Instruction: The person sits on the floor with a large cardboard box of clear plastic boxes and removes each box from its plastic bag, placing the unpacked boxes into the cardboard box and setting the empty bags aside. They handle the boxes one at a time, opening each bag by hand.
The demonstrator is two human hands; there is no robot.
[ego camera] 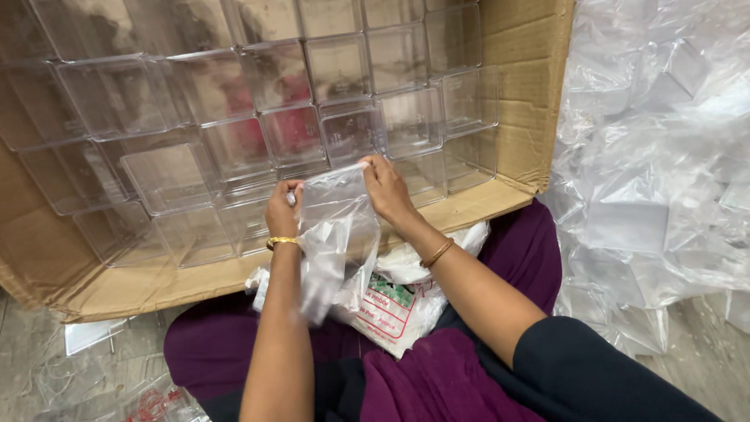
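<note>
A thin clear plastic bag point(332, 234) hangs between both hands just in front of the near wall of the cardboard carton point(516, 86). The left hand point(283, 211) is pinched shut on the bag's top edge, and the right hand point(387, 187) is pinched on the opposite edge. The mouth would spread best if both pinches stayed at the rim and pulled evenly apart. Whether the bag holds anything is unclear. The carton is packed with rows of clear square plastic boxes point(351, 133), seemingly empty. Right of the carton lies a heap of crumpled clear wrappers point(656, 156).
</note>
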